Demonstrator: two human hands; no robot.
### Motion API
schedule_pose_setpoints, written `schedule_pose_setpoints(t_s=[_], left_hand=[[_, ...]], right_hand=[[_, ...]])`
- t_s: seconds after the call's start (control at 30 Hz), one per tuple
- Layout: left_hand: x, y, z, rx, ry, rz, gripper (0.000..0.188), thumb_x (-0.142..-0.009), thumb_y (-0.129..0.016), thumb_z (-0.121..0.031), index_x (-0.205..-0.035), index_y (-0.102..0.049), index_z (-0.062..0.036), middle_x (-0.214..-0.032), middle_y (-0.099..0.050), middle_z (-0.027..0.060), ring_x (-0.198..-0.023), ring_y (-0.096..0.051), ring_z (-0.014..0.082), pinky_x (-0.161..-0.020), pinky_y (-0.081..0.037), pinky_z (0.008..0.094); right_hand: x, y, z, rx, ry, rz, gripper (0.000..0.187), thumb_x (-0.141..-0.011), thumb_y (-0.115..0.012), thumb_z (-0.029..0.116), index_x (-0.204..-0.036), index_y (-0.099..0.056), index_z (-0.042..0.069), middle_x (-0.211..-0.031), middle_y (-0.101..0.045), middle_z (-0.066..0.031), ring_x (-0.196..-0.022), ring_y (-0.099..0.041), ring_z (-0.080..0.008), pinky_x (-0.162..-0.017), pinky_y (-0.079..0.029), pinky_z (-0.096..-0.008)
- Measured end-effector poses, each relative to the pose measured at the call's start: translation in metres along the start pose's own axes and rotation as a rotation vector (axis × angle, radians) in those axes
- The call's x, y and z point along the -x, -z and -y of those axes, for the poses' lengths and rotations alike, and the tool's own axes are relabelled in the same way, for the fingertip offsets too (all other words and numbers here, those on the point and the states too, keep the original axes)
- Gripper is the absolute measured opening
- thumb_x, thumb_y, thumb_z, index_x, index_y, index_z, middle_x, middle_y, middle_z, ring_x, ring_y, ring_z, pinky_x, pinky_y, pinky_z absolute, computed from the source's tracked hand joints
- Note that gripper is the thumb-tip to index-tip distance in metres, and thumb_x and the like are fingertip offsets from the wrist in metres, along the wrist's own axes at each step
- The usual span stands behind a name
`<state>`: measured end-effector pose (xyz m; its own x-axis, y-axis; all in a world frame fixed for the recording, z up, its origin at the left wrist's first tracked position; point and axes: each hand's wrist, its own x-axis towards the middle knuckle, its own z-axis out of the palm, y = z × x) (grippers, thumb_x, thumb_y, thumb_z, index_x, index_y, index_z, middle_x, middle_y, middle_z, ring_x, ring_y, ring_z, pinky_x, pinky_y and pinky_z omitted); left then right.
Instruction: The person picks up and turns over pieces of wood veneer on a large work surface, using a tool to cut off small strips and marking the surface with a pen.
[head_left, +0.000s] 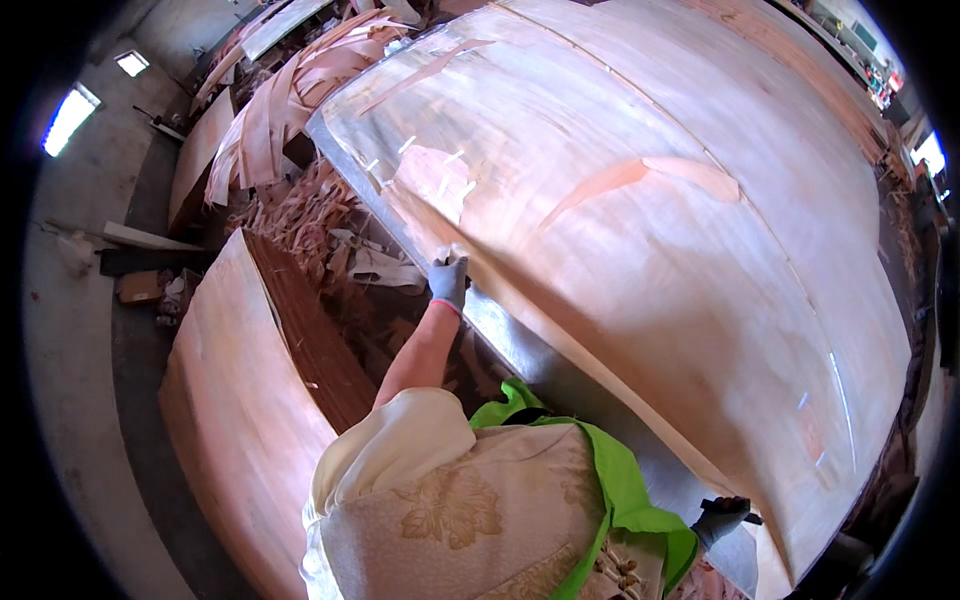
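Veneer sheet (640, 230) already spread over bench (560, 375), its near edge gripped by left hand (448, 282) and right hand (718, 520); patching unfinished.

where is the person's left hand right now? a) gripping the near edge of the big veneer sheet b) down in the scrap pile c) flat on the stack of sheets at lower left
a, the gloved left hand grips the near edge of the big veneer sheet on the table.
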<state>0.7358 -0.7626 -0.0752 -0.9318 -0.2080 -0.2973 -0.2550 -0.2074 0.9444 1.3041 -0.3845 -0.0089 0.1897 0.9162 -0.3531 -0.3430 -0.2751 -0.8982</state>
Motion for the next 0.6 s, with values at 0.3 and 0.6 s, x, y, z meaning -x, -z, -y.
schedule_pose_setpoints(t_s=[0.3,0.6], left_hand=[[-0.036,-0.159,-0.046,-0.184,-0.18,0.107,0.041,-0.075,-0.066,-0.014,-0.108,-0.052,0.0053,-0.082,-0.063,0.0168,-0.058,-0.062,0.0198,-0.054,-0.052,0.0306],[-0.071,-0.298,-0.03,-0.209,-0.203,0.163,0.039,-0.079,-0.067,-0.01,-0.112,-0.051,0.0034,-0.081,-0.064,0.0147,-0.058,-0.064,0.0187,-0.051,-0.052,0.0284]], right_hand=[[-0.091,-0.05,0.005,0.088,-0.119,0.082,0.031,-0.086,-0.054,0.037,-0.063,-0.04,0.022,-0.048,-0.034,0.0046,-0.039,-0.034,-0.0098,-0.036,-0.026,-0.0257],[-0.133,-0.109,0.017,0.062,-0.126,0.073,0.025,-0.087,-0.054,0.041,-0.071,-0.052,0.022,-0.047,-0.033,0.0061,-0.038,-0.033,-0.0092,-0.035,-0.025,-0.0256]])
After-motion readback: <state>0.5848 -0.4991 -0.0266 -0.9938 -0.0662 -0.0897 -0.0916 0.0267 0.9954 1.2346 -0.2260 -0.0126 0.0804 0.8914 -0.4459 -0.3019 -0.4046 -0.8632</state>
